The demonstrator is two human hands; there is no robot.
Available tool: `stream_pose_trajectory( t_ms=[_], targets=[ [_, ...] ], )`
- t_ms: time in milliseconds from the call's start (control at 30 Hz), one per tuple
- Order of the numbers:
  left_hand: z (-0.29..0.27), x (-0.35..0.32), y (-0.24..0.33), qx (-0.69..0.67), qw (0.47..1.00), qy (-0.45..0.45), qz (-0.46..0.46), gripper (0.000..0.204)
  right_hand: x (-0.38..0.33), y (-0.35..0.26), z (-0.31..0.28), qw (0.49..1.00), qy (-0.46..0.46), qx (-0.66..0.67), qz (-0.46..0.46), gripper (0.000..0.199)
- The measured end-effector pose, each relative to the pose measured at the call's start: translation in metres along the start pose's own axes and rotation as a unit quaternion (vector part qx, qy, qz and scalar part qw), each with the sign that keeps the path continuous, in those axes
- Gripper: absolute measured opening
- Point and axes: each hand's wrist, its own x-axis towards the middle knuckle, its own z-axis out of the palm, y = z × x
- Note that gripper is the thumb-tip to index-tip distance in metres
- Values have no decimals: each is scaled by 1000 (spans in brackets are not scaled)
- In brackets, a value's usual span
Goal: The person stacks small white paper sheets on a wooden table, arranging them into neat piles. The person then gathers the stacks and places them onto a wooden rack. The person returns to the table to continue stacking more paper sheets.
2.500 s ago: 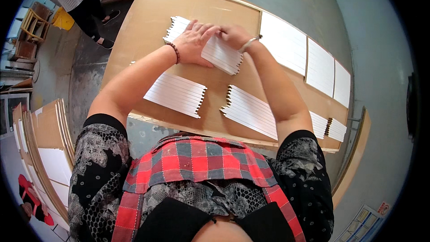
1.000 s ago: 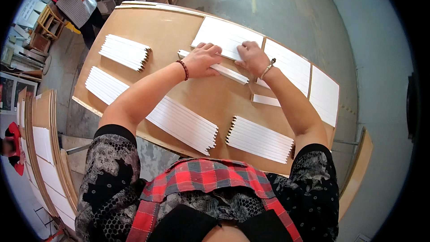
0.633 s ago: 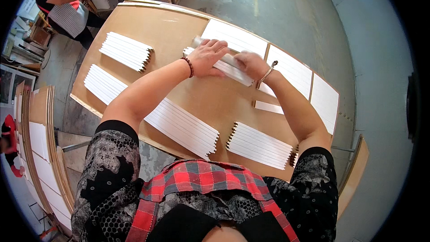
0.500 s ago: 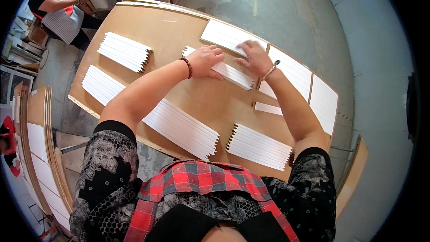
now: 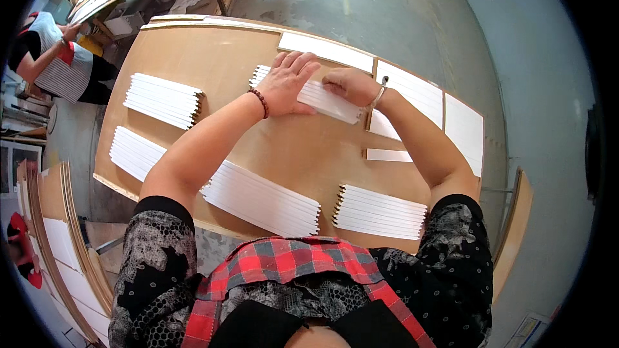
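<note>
The stack of white strips (image 5: 316, 93) lies flat on the far middle of the brown board table (image 5: 219, 58), just in front of a long white panel (image 5: 325, 50). Compared with half a second ago, both hands sit a little farther along the stack toward its right end, and the view has tipped slightly so more of the floor shows beyond the table.

Much of the stack's middle is covered by the hands, so its count of strips cannot be made out; its left end shows stepped edges.

The left hand (image 5: 287, 84) lies palm down, fingers spread flat and pressing on the stack, not clenched; a bead bracelet (image 5: 259, 102) is at the wrist. The right hand (image 5: 348, 85) is curled over the stack's right portion, knuckles up, gripping its far edge; whether fingers wrap beneath cannot be told.

Other strip bundles lie nearer: one at far left (image 5: 164, 100), one at the near left edge (image 5: 135, 153), one long bundle (image 5: 264, 198) beneath the left forearm, and one at near right (image 5: 380, 212). A single loose strip (image 5: 389, 154) lies beside the right forearm. Another person (image 5: 55, 64) stands at upper left.
</note>
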Motion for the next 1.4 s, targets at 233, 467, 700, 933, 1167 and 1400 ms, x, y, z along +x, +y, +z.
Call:
stream_pose_trajectory(
  t_ms=[233,467,700,933,1167,1400],
  targets=[
    [2,13,-3,-97,966,-227,-71,83,3,40,-3,954,162,-251,14,23],
    [2,10,-9,-85,965,-231,-91,85,21,36,2,970,208,-125,15,22],
    [20,7,-3,3,998,-56,-38,85,21,38,11,993,69,36,83,32],
    [-8,-11,-10,-73,976,-199,-47,83,-158,4,-56,983,23,-20,180,33],
    [-31,-22,29,-144,949,-271,69,83,-293,-3,-1,964,55,-230,120,33],
    [-34,-34,33,-98,959,-264,23,86,-243,-28,20,966,78,-225,105,13]
  ],
)
